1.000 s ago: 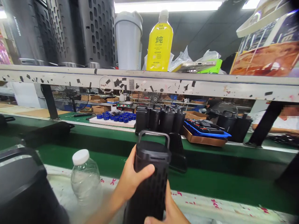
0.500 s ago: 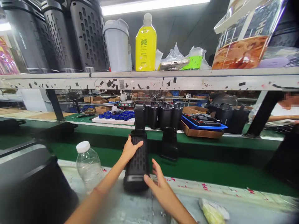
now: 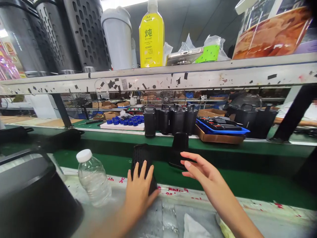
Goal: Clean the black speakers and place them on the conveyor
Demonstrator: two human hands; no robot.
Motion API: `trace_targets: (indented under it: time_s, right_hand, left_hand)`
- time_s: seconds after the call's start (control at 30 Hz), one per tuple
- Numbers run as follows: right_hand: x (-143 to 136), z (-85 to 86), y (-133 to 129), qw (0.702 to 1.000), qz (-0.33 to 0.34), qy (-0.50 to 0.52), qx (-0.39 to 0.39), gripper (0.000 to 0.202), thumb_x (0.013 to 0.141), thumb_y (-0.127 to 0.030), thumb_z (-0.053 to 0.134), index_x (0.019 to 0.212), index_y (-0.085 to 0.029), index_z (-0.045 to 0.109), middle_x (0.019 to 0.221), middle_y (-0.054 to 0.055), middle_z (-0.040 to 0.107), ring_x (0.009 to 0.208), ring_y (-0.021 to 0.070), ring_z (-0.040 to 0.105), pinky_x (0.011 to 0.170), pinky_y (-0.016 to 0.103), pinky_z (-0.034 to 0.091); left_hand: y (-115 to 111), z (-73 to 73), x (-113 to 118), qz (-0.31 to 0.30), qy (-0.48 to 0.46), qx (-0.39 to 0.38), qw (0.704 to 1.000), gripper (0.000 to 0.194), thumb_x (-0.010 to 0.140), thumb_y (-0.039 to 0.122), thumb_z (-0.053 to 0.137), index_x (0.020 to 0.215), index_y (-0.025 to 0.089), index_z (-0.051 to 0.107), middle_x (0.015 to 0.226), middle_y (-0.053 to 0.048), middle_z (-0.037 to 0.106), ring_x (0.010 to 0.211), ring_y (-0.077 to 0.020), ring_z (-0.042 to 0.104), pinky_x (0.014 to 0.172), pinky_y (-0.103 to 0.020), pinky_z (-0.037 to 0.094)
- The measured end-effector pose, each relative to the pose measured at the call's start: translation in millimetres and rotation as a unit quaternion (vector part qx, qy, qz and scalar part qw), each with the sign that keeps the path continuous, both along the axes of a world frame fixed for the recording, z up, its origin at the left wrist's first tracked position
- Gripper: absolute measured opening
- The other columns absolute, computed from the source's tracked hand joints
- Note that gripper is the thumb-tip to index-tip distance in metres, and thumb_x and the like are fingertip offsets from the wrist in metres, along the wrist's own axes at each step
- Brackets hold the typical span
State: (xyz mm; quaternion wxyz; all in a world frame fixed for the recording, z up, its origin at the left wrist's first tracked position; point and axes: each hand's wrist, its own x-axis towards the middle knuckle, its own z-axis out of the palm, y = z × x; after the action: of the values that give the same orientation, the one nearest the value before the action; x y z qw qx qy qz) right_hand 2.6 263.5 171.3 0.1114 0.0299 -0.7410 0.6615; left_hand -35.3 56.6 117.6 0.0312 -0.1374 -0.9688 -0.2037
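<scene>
Black perforated speaker [image 3: 141,158] lying on its side across the near edge of the green belt [image 3: 235,185], just past the taped grey desk [image 3: 168,215]. Left hand [image 3: 138,191] laid flat over its near end, fingers [image 3: 142,170] spread and resting on the grille, not curled round it. Right hand [image 3: 200,170] open and loose, fingers extended, hovering above the belt and gripping nothing, fingertips close to a second dark piece [image 3: 179,145] standing just right of the speaker. Clear water bottle [image 3: 92,180] with white cap upright on the desk, near the left hand on its left. Large black housing [image 3: 32,195] blurred at the near left corner. Beyond the belt, a row of upright black speakers [image 3: 170,119], a white tray of blue caps [image 3: 125,123] and a cardboard box holding a blue tray [image 3: 220,130]. Overhead, a scuffed shelf [image 3: 198,77] carrying a yellow drink bottle [image 3: 151,36], a grey shaker cup [image 3: 117,36], a phone [image 3: 184,56] and tall black grilles [image 3: 84,33]. Another person's arm [image 3: 300,121] at far right
</scene>
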Motion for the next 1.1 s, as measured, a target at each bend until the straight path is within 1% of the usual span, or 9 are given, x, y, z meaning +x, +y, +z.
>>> trace_targets:
  time_s: [0.1, 0.23, 0.33, 0.43, 0.63, 0.73, 0.87, 1.0, 1.1]
  right_hand:
    - [4.4, 11.1, 6.4, 1.0, -0.031, 0.002, -0.002, 0.08, 0.073, -0.084, 0.067, 0.125, -0.023, 0.064, 0.122, 0.009, 0.065, 0.115, 0.0301, 0.062, 0.098, 0.042, 0.052]
    - [-2.2, 11.7, 7.0, 0.998, -0.056, -0.018, 0.0, 0.078, 0.071, -0.078, 0.066, 0.124, -0.021, 0.063, 0.112, 0.009, 0.068, 0.11, 0.0309, 0.064, 0.103, 0.049, 0.047]
    - [-16.3, -2.4, 1.9, 0.999, -0.035, -0.03, 0.013, 0.079, 0.068, -0.074, 0.064, 0.12, -0.014, 0.062, 0.104, 0.012, 0.067, 0.105, 0.0293, 0.063, 0.092, 0.045, 0.053]
    - [-28.5, -17.1, -3.8, 0.999, -0.003, -0.046, 0.028, 0.067, 0.074, -0.063, 0.064, 0.116, -0.011, 0.063, 0.103, 0.012, 0.065, 0.097, 0.0258, 0.061, 0.081, 0.041, 0.055]
    - [-39.1, -39.3, -22.1, 0.997, 0.052, -0.043, 0.045, 0.018, 0.103, -0.027, 0.058, 0.111, -0.013, 0.064, 0.11, 0.007, 0.063, 0.1, 0.0202, 0.062, 0.083, 0.035, 0.055]
    - [-47.3, -71.0, -39.9, 0.995, 0.053, -0.073, 0.045, 0.03, 0.106, -0.035, 0.055, 0.126, -0.013, 0.059, 0.126, 0.011, 0.059, 0.114, 0.0244, 0.06, 0.102, 0.047, 0.05]
    - [-50.9, -109.6, -55.2, 0.987, 0.119, -0.103, 0.038, 0.081, 0.103, -0.064, 0.048, 0.16, -0.014, 0.021, 0.161, 0.021, 0.023, 0.15, 0.0365, 0.022, 0.123, 0.062, 0.012]
    - [-34.3, -94.9, -56.9, 0.973, 0.227, 0.033, -0.009, 0.114, 0.087, -0.09, 0.043, 0.163, -0.016, 0.0, 0.166, 0.013, 0.014, 0.154, 0.0242, 0.012, 0.127, 0.041, 0.015]
    - [-14.7, -59.8, -56.1, 0.964, 0.238, 0.118, -0.017, 0.108, 0.084, -0.083, 0.059, 0.164, -0.027, 0.011, 0.165, 0.002, 0.022, 0.153, 0.0217, 0.018, 0.126, 0.035, 0.019]
  left_hand:
    - [-6.0, 4.7, -16.7, 0.025, 0.0, 0.028, 0.999, 0.079, 0.084, 0.045, 0.071, 0.152, 0.016, 0.044, 0.167, -0.016, 0.028, 0.156, -0.0403, 0.018, 0.126, -0.058, 0.015]
    - [-20.6, 25.2, -77.5, 0.137, -0.062, 0.117, 0.982, 0.078, 0.096, 0.062, 0.048, 0.155, 0.015, 0.029, 0.16, -0.023, 0.034, 0.145, -0.0401, 0.04, 0.119, -0.063, 0.029]
    - [-35.7, 24.3, -117.1, 0.192, -0.196, 0.208, 0.939, 0.064, 0.092, 0.061, 0.058, 0.138, 0.017, 0.052, 0.138, -0.015, 0.059, 0.122, -0.0308, 0.061, 0.104, -0.057, 0.05]
    - [-47.3, 8.8, -126.0, 0.171, -0.279, 0.332, 0.885, 0.051, 0.095, 0.06, 0.055, 0.114, 0.014, 0.065, 0.111, -0.009, 0.071, 0.099, -0.0217, 0.07, 0.09, -0.044, 0.059]
    - [-34.1, -6.3, -107.2, 0.119, -0.255, 0.495, 0.822, 0.037, 0.096, 0.035, 0.064, 0.128, 0.017, 0.057, 0.116, -0.007, 0.068, 0.093, -0.0175, 0.069, 0.08, -0.035, 0.062]
    - [-18.1, -4.4, -101.3, 0.131, -0.244, 0.496, 0.823, 0.027, 0.095, 0.028, 0.066, 0.117, 0.014, 0.062, 0.107, -0.006, 0.068, 0.087, -0.0158, 0.068, 0.075, -0.033, 0.061]
    - [-6.7, 1.1, -72.7, 0.116, -0.162, 0.51, 0.836, 0.039, 0.088, 0.023, 0.073, 0.123, 0.014, 0.06, 0.11, -0.007, 0.07, 0.093, -0.0188, 0.07, 0.087, -0.039, 0.061]
    - [-2.7, 15.0, -14.3, 0.107, 0.006, 0.523, 0.845, 0.11, 0.06, 0.028, 0.089, 0.154, 0.021, 0.033, 0.15, -0.011, 0.05, 0.14, -0.029, 0.049, 0.125, -0.045, 0.032]
    - [-1.2, 33.4, 24.6, 0.113, 0.132, 0.506, 0.845, 0.11, 0.059, 0.048, 0.085, 0.155, 0.03, 0.034, 0.145, -0.008, 0.054, 0.134, -0.0351, 0.055, 0.117, -0.056, 0.042]
